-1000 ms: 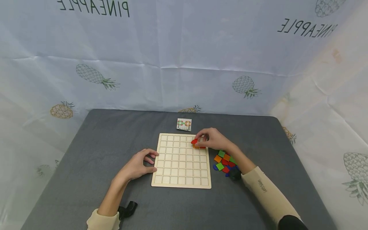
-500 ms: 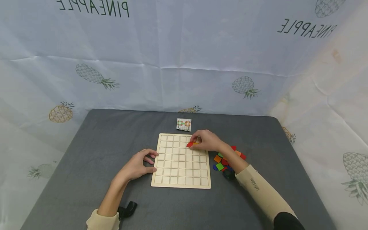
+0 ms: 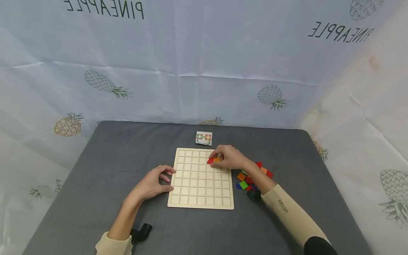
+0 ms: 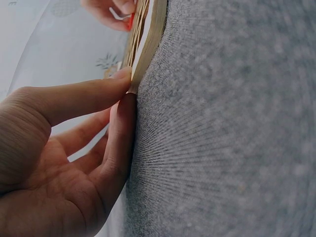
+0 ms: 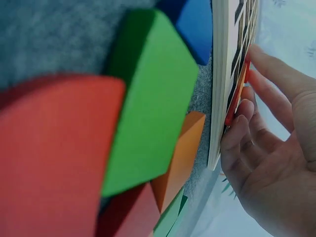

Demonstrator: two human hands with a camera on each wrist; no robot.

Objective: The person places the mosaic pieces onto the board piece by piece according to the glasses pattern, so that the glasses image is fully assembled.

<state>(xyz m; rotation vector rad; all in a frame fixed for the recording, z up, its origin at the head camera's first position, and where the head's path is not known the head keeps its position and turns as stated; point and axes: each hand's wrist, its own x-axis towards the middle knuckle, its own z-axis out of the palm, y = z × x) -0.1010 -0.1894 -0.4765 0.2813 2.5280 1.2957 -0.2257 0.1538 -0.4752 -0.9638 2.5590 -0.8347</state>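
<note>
Big white cloth sheet [image 3: 223, 46] w/ creases hangs behind the dark grey cloth-topped table [image 3: 137, 145] & down both sides. Tbl. has round back corners. Sheet has pics: grey line-drawn pineapple w/ green leaves [image 3: 103, 83] on L, more like it on R, small orange-yellow pineapple [image 3: 67, 126] low L. Black "PINEAPPLE" lettering [image 3: 105, 9] runs backwards up top, L & R. Sheet's R side looks a bit yellowish.
</note>
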